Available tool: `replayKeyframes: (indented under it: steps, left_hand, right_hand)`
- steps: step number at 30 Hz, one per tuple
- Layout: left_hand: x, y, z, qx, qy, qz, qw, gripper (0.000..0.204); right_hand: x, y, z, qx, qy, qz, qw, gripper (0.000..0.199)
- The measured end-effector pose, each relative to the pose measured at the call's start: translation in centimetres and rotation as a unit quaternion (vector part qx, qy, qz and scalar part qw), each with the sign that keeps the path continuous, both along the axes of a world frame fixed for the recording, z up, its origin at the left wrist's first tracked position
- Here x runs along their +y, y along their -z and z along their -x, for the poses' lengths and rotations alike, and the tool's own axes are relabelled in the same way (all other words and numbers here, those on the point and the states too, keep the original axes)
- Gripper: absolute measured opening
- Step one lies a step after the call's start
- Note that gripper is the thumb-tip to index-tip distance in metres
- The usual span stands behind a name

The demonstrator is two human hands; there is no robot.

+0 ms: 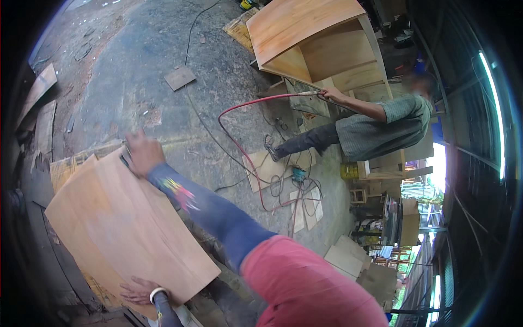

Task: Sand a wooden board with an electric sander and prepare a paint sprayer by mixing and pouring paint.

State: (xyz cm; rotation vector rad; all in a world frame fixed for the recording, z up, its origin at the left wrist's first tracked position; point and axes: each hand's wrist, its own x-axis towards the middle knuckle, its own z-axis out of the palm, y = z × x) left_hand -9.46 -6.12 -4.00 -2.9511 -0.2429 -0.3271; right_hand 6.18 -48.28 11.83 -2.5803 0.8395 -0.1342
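The left hand (140,291) lay spread on the wooden panel (125,223). The right hand (144,155) was too blurred to tell its grip.

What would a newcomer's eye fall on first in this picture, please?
Probably the broad wooden panel at lower left, with the left hand spread on it. Next come the red hose looping across the middle and the open-fronted cabinet near the top, right of centre.

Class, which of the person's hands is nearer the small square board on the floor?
Right. The right hand, at the edge of the wooden panel, is below the square board in view; the left hand, spread on the panel, lies farther down.
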Motion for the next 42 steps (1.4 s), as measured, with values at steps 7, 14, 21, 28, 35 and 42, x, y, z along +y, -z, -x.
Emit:
replayKeyframes:
  steps: [7,14,21,28,35,42]
  left_hand:
    - [-0.2,-2.0,0.1,0.083,-0.048,-0.058,0.994,0.065]
    - [0.0,-0.2,0.1,0.018,0.006,-0.022,1.0,0.065]
    - [-4.8,-1.8,-0.7,0.178,0.025,-0.219,0.959,0.068]
    - [-36.0,-8.0,-11.4,0.19,0.4,0.09,0.892,0.106]
    - [-42.0,-10.9,-16.5,0.296,0.394,0.041,0.869,0.114]
    - [-35.2,-7.8,-23.1,0.35,0.406,0.045,0.843,0.107]
  right_hand:
    - [7.2,1.3,7.5,-0.022,-0.028,-0.039,0.999,0.051]
    - [3.1,-1.3,3.5,-0.006,-0.01,-0.026,1.0,0.064]
    - [-2.5,-7.0,15.4,-0.041,0.006,-0.04,0.998,0.076]
    - [-2.7,-4.5,39.0,0.137,0.188,-0.15,0.961,0.083]
    - [-1.0,-2.4,57.9,0.31,0.237,-0.199,0.899,0.084]
    - [-0.8,-2.4,63.0,0.349,0.194,-0.189,0.897,0.077]
